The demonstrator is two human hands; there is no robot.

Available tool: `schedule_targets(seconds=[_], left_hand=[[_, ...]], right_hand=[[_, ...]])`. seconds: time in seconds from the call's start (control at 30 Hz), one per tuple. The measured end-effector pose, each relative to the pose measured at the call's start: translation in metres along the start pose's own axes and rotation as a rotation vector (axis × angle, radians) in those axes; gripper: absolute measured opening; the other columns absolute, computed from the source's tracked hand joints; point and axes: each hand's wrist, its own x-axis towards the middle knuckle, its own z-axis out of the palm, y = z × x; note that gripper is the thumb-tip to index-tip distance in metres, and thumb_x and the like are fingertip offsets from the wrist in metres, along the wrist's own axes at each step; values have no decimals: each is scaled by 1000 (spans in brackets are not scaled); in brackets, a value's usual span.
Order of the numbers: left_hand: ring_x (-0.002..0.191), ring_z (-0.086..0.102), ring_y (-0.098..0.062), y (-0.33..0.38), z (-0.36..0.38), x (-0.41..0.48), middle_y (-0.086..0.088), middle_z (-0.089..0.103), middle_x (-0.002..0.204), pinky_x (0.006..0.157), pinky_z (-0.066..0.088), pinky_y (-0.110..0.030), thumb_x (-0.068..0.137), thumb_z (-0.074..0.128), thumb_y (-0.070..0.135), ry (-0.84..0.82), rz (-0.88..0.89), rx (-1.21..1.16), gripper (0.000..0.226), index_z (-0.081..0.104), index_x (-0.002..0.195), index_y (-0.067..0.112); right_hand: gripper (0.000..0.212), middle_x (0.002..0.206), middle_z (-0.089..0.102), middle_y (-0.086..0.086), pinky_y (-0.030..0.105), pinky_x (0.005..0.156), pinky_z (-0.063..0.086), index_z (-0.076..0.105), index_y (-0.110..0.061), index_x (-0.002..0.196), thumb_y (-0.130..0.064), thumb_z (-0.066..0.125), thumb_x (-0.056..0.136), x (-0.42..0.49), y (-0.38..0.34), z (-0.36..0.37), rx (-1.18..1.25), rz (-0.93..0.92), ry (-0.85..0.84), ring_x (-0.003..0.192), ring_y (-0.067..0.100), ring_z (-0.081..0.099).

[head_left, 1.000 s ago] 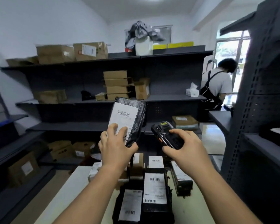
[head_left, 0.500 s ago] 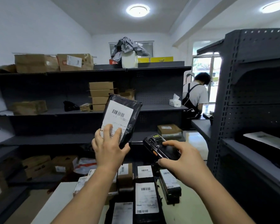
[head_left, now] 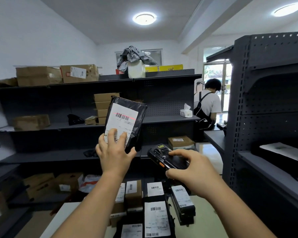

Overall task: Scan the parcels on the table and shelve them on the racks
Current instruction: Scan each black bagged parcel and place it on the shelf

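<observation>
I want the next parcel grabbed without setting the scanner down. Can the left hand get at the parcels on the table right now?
Probably not yet: the left hand grips the black parcel, so its fingers are full. Nothing covers the table parcels below; the way is otherwise free.

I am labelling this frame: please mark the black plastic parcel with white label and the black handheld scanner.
black plastic parcel with white label [head_left: 124,123]: head view, middle of its label.
black handheld scanner [head_left: 165,158]: head view, its dark top face.
</observation>
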Motion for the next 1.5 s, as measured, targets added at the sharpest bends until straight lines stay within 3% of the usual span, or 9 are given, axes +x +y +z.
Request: schedule_targets(seconds=[0.67,0.77,0.9,1.0,1.23,1.5], left_hand=[[125,37,-45,6,22,12,-10,44,134,96,36,-64,66,86,37,42,-10,29,58,64,117,19],[126,36,-42,0,19,2,-7,42,135,98,36,-63,68,84,38,11,-40,17,57,64,117,20],[128,34,-34,-5,7,-18,-1,40,136,102,34,-56,68,83,42,-58,-96,-45,55,63,117,25],[129,30,-26,-3,-8,-36,5,39,136,105,32,-50,70,81,43,-110,-115,-125,54,62,118,28],[127,31,-17,37,-32,-56,13,36,134,105,31,-40,70,80,45,-256,-10,-410,53,61,118,31],[124,37,-20,196,-65,-91,12,38,131,106,37,-45,66,80,45,-387,211,-915,52,63,113,32]], right_hand=[[44,100,63,-20,29,72,59,66,-48,101,-37,80,61,30,11,-13,14,-44,-57,79,1,65],[48,106,58,-20,22,74,55,64,-47,108,-38,79,64,33,20,-5,-9,-59,-29,90,-2,59],[51,111,50,-26,9,73,38,57,-47,117,-39,76,70,31,39,15,-81,-92,19,98,-14,46],[56,117,47,-25,10,74,36,57,-43,124,-40,75,71,21,51,32,-91,-100,62,98,-7,48],[62,126,45,-20,25,92,44,57,-40,128,-43,77,70,-31,60,23,-166,-35,339,113,5,49],[59,127,52,-9,28,100,43,64,-29,123,-37,80,67,-154,63,-112,-426,101,823,116,11,53]])
